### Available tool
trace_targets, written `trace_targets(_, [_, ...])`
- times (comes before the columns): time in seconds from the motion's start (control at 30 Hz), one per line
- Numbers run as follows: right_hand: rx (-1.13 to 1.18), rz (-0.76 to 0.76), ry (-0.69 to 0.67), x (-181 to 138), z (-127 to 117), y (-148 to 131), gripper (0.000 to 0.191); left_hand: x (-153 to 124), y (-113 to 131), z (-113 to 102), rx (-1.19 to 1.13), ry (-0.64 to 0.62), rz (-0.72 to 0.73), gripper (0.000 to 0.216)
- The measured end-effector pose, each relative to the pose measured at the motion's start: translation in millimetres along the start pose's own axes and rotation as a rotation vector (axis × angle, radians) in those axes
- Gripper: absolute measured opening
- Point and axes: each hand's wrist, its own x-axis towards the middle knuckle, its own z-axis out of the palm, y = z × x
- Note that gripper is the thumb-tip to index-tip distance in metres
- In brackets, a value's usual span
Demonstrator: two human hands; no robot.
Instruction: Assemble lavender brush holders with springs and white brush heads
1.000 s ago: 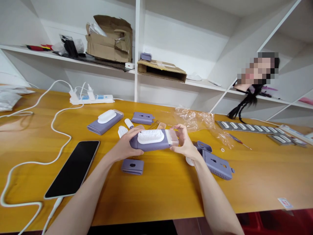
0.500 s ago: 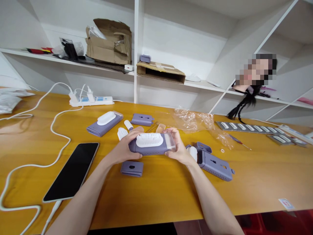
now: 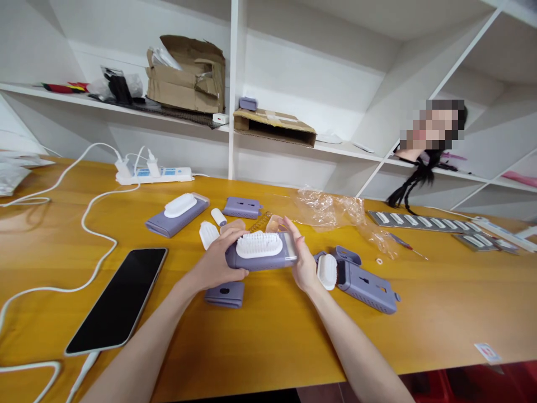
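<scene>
Straightened since, my right grip (image 3: 305, 264) lies unclosed against the clear end (image 3: 290, 251) of the purple brush (image 3: 260, 247); my left grip (image 3: 217, 260) clasps the other, long axis between.

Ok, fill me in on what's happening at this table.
A person's left hand grips one end of a purple device, its white bristle pad facing up. The right hand, fingers extended, is at the clear end. Around them on the table lie a similar device, a loose purple casing and a phone with a dark screen.
</scene>
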Motion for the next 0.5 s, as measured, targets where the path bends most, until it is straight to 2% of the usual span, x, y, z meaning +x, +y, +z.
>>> trace_targets(0.1, [-0.024,0.046,0.092,1.5,-3.1,-0.1,0.052,0.8,3.7,-0.8,0.003,0.035,0.024,0.073])
trace_targets(0.17, [0.005,0.135,0.16,2.9,-5.2,-0.6,0.048,0.9,5.7,-0.3,0.033,0.098,0.018,0.082])
trace_targets(0.3, [0.164,0.367,0.125,5.6,-6.3,-3.2,0.027,-0.4,5.0,5.1,0.025,0.204,-0.015,0.102])
trace_targets(0.4, [0.252,0.385,0.106,6.6,-5.9,-5.8,0.021,-1.1,1.2,9.1,-0.224,0.195,-0.035,0.109])
trace_targets(0.5, [0.289,0.356,0.095,6.8,-6.5,-7.4,0.021,0.3,-1.9,7.9,-0.566,0.268,-0.094,0.094])
